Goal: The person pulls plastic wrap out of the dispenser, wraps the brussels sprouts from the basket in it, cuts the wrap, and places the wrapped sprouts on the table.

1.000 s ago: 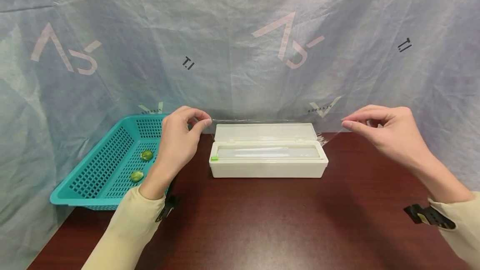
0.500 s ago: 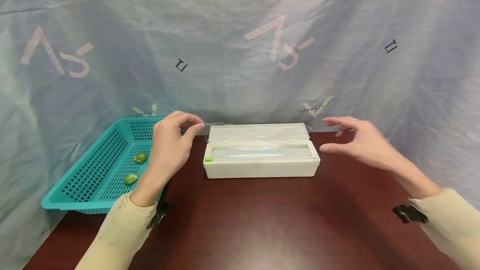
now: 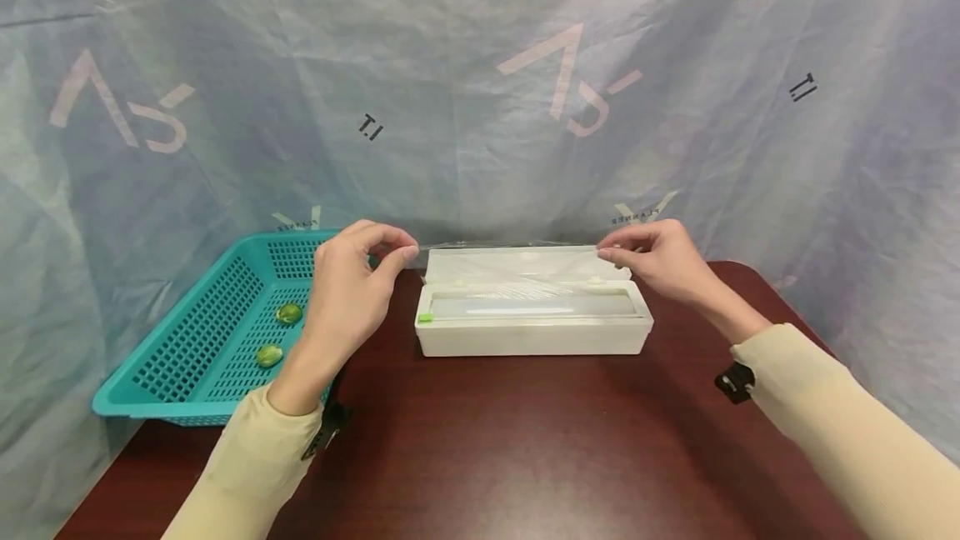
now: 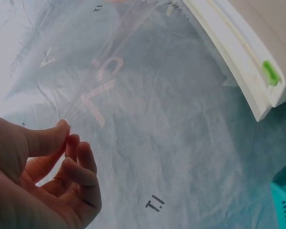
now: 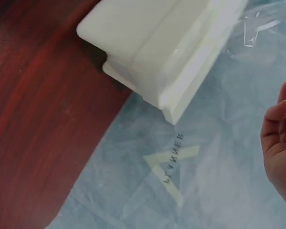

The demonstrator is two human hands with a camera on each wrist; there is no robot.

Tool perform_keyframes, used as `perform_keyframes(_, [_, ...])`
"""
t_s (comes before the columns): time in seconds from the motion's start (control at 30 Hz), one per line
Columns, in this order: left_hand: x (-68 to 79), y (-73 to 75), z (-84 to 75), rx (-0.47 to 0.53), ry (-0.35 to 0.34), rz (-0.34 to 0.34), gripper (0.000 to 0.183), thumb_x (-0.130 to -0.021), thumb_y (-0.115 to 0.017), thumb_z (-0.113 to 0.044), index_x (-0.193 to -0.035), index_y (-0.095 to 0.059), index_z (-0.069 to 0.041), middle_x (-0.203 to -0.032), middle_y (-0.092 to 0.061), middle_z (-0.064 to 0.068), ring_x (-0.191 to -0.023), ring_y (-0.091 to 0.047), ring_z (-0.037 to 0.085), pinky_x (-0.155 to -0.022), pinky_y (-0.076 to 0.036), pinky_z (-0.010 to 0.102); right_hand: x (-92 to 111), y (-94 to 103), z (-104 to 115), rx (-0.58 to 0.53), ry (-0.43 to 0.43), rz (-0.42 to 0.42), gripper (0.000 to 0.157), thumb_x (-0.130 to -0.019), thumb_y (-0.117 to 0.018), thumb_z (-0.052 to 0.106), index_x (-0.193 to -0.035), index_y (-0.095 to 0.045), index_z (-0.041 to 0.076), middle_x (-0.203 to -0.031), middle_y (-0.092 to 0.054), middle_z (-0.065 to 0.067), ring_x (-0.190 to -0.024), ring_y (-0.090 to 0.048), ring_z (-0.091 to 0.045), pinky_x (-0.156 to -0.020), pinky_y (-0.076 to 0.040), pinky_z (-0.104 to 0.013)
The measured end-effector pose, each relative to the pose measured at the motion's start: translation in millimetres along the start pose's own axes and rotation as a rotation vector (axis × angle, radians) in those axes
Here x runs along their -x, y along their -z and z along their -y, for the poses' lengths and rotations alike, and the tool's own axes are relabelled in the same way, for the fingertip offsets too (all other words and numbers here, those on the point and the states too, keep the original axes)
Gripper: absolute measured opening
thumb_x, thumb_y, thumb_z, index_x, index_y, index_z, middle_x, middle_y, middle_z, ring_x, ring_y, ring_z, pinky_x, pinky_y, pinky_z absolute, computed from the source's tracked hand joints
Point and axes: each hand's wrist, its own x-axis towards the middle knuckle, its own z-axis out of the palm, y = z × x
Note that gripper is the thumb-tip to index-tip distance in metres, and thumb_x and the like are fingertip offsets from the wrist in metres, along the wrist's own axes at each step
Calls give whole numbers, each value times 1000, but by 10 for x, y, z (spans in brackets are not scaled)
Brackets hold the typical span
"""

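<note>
A white cling film dispenser (image 3: 532, 340) stands on the table with its lid (image 3: 517, 259) raised at the back. A green cutter slider (image 3: 426, 318) sits at its left end, and a roll shows inside. Clear cling film (image 3: 510, 288) stretches up from the box, wrinkled across the lid. My left hand (image 3: 348, 286) pinches one corner of the film between thumb and fingertips; the left wrist view shows the film (image 4: 119, 33) running from that pinch. By the lid's right end, my right hand (image 3: 663, 261) pinches the film's top edge. Its fingertips are partly cut off in the right wrist view.
A teal basket (image 3: 116, 394) stands at the left, partly behind my left forearm. Two small round green vegetables (image 3: 288, 313) lie in it. The dark red table (image 3: 525, 440) ends at a printed grey curtain (image 3: 450, 107) behind.
My right hand let go of the film further right, opened, moved left to the lid's right end and now pinches the film there. The left hand keeps its pinch. The film was slack midway.
</note>
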Motion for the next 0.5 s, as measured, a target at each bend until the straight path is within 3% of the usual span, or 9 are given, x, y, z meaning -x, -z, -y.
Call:
perform_keyframes(0.3, [-38,25,-3,1,-4,-17,4,-97,-77,-7,-95,-79,-7,-95,-70,5,-83,-62,21,-69,-43,39,152,354,224,-33,-37,-41,10,-89,-86,10,-99,-84,8,-87,-79,-5,-72,-71,-14,-64,-51,-22])
perform_keyframes(0.5, [-43,13,12,9,5,-3,4,-98,-76,-7,-95,-80,-7,-95,-70,5,-84,-61,21,-67,-43,39,239,549,385,-68,2,-103,10,-87,-85,-2,-96,-83,-1,-89,-78,0,-74,-69,-10,-67,-53,-19])
